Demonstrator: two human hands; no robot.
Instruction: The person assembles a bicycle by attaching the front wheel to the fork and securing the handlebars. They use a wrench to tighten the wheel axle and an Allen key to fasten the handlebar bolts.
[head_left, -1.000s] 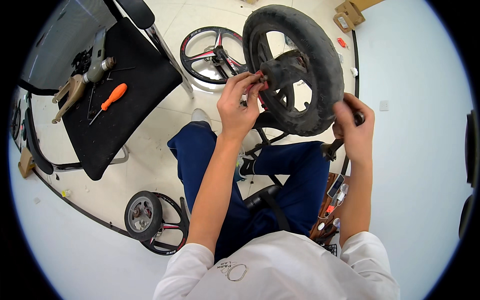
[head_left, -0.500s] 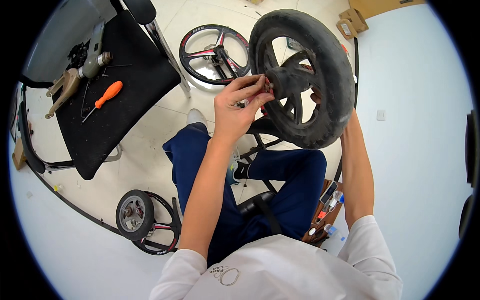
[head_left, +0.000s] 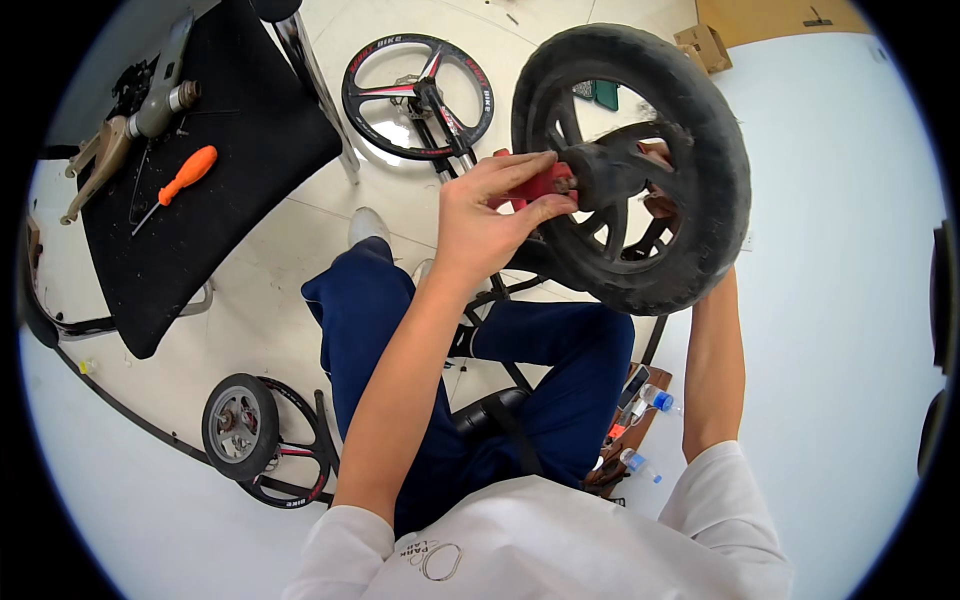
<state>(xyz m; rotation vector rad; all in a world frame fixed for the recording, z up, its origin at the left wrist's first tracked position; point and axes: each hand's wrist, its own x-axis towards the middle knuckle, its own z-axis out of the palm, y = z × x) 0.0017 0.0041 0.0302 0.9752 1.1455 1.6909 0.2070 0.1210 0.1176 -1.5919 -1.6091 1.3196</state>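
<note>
A black wheel (head_left: 722, 190) with a knobby tyre and thick spokes is held up tilted in front of me. My left hand (head_left: 482, 215) is closed at the near side of its hub (head_left: 612, 172), thumb and fingers pinching a red part (head_left: 538, 188) of unclear kind. A short metal axle end (head_left: 566, 184) sticks out between those fingertips and the hub. My right hand (head_left: 660, 205) reaches round behind the wheel. Its fingers show between the spokes, gripping the far side near the hub; the rest is hidden by the tyre.
A black chair (head_left: 215, 190) at left bears an orange-handled screwdriver (head_left: 188, 174) and a fork-shaped part (head_left: 110, 150). A three-spoke wheel (head_left: 352, 100) on a frame lies ahead. Near my left leg sit smaller wheels (head_left: 268, 430). Bottles (head_left: 640, 465) stand at right.
The wheel has shifted right and slightly down in view, and has turned a little. The red part shows more between my left fingers. My right fingers show more through the spokes.
</note>
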